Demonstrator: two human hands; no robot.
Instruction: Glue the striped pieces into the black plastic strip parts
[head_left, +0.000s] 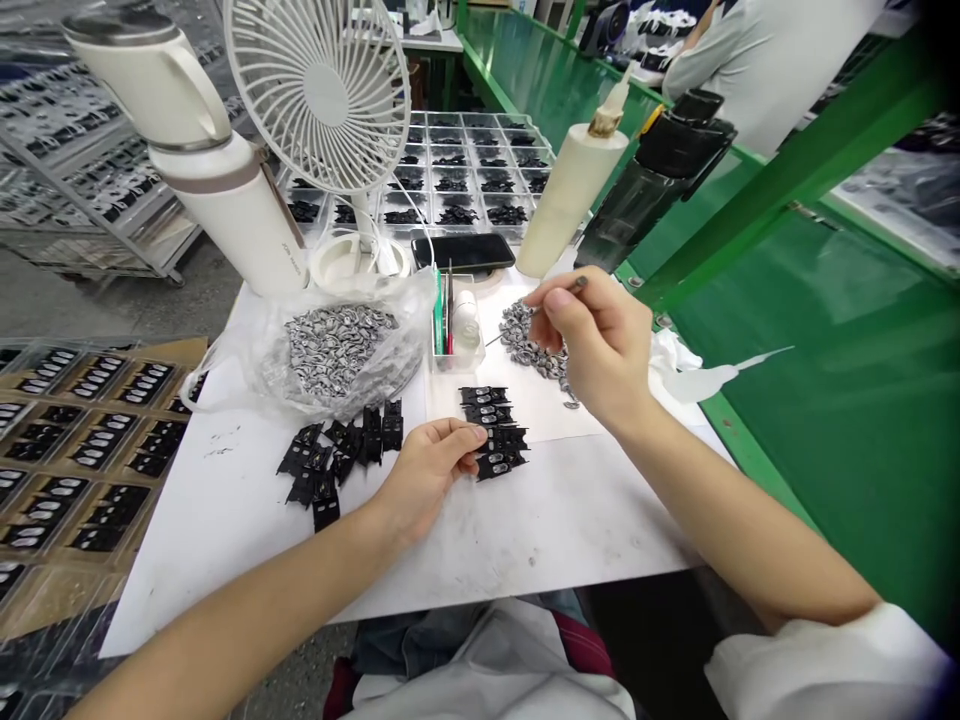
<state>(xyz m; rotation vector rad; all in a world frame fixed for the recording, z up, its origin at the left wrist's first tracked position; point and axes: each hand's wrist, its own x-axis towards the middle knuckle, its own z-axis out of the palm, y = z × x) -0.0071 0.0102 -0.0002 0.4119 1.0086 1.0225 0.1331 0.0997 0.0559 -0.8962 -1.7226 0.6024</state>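
Note:
My left hand [429,470] has its thumb and forefinger closed at the left edge of a row of black plastic parts [504,440], several of which carry oval silver inserts. Pinched in my right hand [600,340] is a thin dark pen-like tool [576,286], its fine tip pointing down to the left. Just below and left of that hand lies a heap of small grey metal pieces [525,340] on white paper. More black parts [319,465] are piled loosely to the left of my left hand. An open plastic bag [341,350] holds many similar grey pieces.
Behind the work stand a white bottle [232,190], a fan [326,95], a phone [463,252], a squeeze bottle [571,200] and a dark bottle [649,180]. A small box [459,360] holds tweezers. Trays of parts [82,440] lie at left; another person [757,60] is beyond the green partition.

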